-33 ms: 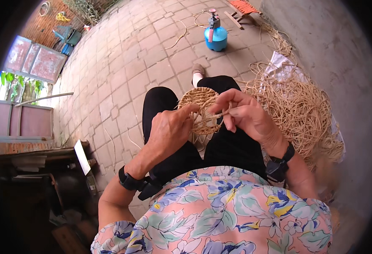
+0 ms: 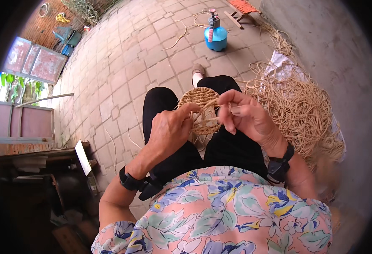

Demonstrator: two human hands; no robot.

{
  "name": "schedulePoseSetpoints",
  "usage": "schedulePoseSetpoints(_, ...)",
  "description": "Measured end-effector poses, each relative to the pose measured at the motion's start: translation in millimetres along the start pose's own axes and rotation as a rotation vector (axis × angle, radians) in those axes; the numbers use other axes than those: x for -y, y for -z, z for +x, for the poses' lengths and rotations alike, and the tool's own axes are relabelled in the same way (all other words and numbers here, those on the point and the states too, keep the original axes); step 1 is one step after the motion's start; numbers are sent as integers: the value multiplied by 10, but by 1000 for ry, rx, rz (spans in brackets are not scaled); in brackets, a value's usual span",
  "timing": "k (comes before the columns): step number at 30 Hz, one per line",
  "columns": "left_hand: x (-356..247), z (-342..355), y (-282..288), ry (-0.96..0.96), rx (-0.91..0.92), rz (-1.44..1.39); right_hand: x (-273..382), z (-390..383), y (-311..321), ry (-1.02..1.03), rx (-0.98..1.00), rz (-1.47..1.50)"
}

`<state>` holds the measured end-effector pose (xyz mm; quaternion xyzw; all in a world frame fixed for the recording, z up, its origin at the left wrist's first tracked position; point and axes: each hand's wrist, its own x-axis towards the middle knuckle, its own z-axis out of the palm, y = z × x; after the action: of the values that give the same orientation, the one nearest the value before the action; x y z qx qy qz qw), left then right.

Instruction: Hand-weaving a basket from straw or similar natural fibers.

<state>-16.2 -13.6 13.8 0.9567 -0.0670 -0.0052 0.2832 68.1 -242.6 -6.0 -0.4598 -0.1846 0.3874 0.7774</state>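
Observation:
A round woven straw piece rests above my knees. Its far part is closely woven, while its near part has open gaps crossed by loose strands. My left hand grips its left side, with the index finger reaching over the weave. At the right side, my right hand has thumb and fingers pinched together on a thin straw cord that runs to the weave. The left fingertips and the underside of the piece are hidden.
A large tangled heap of straw cord lies on white sacking to my right. Ahead stand a blue pump sprayer and a stool with an orange seat. Cluttered dark shelving is at the left.
My right fingers have shifted slightly and closed in at the weave's right edge, and the cord between them lies at a different angle. My left hand keeps its place.

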Motion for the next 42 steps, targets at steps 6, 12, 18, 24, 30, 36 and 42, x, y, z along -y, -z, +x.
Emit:
schedulePoseSetpoints(6,-59,-4,-7,57,-53,-144,-285,-226,263,-92,-99,167)
schedulePoseSetpoints(12,-33,-75,-148,-209,-357,32,-366,-320,371,-71,-241,74)
schedulePoseSetpoints(18,-183,-45,-288,-266,-316,161,-424,-237,570,72,-362,-238)
schedulePoseSetpoints(24,-197,-18,-351,-145,-258,183,-164,43,343,144,-165,-18)
schedulePoseSetpoints(30,-242,13,-375,-231,-246,336,-110,353,166,130,-25,-257)
schedulePoseSetpoints(36,-239,-39,-320,-295,-168,241,-189,331,-2,217,-149,-878)
schedulePoseSetpoints(42,-248,-28,-302,-338,-106,284,-170,338,-16,205,-148,-612)
